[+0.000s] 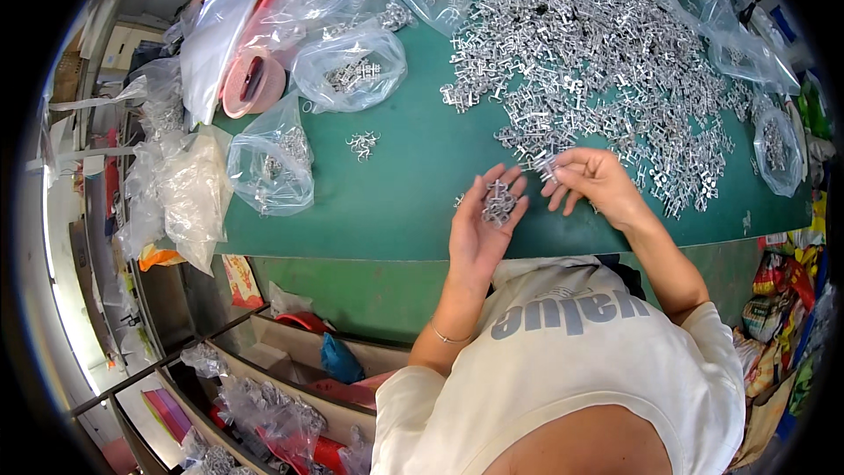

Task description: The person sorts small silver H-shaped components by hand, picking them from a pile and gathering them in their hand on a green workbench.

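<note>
My left hand (475, 227) is cupped palm up near the table's front edge, with a small heap of silvery metal pieces (498, 203) in its fingers and palm. Just right of it, my right hand (596, 178) pinches a small metal piece (547, 167) between thumb and fingers. Beyond both hands a wide pile of the same bent metal pieces (589, 53) covers the far right of the green table (396, 167). Their exact kind is too small to tell. A little loose cluster of pieces (363, 145) lies to the left of my hands.
Clear plastic bags holding metal pieces (271, 163) stand at the left, next to another open bag (349, 70). A pink container (253, 82) with a dark object inside is behind them. More bags (777, 149) line the right edge. Below the table's left side are open drawers (290, 361).
</note>
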